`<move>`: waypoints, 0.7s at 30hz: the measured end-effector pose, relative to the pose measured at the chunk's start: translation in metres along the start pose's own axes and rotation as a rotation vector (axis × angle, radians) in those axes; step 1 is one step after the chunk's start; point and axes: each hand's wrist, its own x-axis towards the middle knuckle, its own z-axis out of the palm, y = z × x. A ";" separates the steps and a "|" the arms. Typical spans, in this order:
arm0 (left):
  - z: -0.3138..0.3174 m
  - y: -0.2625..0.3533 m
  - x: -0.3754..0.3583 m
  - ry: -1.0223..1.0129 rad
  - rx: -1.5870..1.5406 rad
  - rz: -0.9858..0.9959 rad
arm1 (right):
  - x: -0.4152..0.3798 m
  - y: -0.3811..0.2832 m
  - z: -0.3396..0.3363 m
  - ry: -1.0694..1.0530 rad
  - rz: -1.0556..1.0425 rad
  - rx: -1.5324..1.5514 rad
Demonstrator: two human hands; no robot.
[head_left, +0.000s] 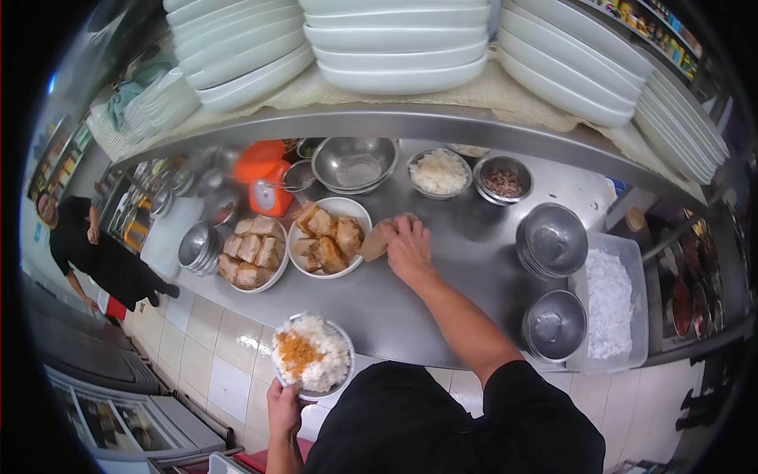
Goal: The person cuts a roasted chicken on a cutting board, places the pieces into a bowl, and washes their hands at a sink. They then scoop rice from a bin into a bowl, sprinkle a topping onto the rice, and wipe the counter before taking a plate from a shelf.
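My left hand (286, 411) grips the rim of a metal bowl of white rice (325, 359) with an orange-brown topping on one side, held off the counter's front edge. Over the counter, my right hand (409, 246) is closed on a flat brown piece (374, 243), which looks like a paddle or scoop. That piece lies against the right side of a white bowl of browned chunks (330, 237). Left of it, another white bowl (254, 254) holds paler, blocky pieces.
Metal bowls (552, 239) are stacked at the right beside a plastic tub of white contents (609, 304). An orange scale (270, 188) stands behind. White dishes (399, 59) fill the shelf above. A person in black (99, 245) stands far left.
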 end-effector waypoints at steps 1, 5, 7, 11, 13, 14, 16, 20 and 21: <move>-0.008 0.001 -0.005 0.043 -0.005 0.019 | 0.011 0.002 0.006 0.055 -0.045 0.002; -0.036 -0.005 -0.017 0.215 -0.048 0.056 | 0.062 0.025 0.030 0.140 -0.134 -0.214; -0.028 -0.001 -0.014 0.176 -0.039 0.003 | 0.078 0.051 0.050 -0.006 -0.031 -0.163; -0.041 -0.003 -0.014 0.250 -0.007 -0.037 | 0.106 0.080 0.071 -0.169 -0.124 -0.085; -0.040 -0.005 -0.005 0.247 -0.073 -0.049 | 0.108 0.091 0.095 -0.222 -0.105 -0.197; -0.036 0.001 -0.002 0.244 -0.058 -0.061 | 0.093 0.061 0.062 -0.338 0.097 -0.198; -0.029 0.005 0.008 0.175 -0.007 -0.061 | 0.068 0.058 0.056 -0.317 0.097 -0.154; -0.040 0.011 0.040 -0.025 0.109 -0.053 | -0.008 0.052 0.076 -0.159 -0.087 -0.171; -0.037 0.019 0.046 -0.063 0.126 -0.044 | -0.025 0.056 0.080 -0.130 -0.182 -0.129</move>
